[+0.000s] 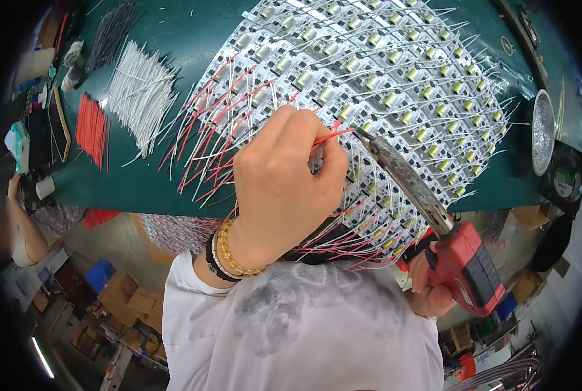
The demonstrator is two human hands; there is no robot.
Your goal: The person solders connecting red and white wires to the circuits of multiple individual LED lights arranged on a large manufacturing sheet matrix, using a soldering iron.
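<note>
My left hand point(287, 163) pinches a short red wire point(333, 135) over a wide panel of white circuit boards point(369, 85). Rows of small yellowish cylindrical parts sit on the boards. Many white wires stick out from them, with red wires among the white at the left side. In my right hand point(434, 290) is a soldering gun point(463, 267) with a red and black body and a long dull metal barrel. Its dark tip is at the end of the red wire, close to the board; whether they touch is hard to tell.
Bundles of red wires point(92, 130), white wires point(142, 91) and black wires point(112, 36) lie on the green table point(193, 195) at the left. At the right stand a round metal dish point(543, 132) and a black fan point(564, 179). A person's arm point(27, 225) shows far left; cardboard boxes point(121, 293) stand below.
</note>
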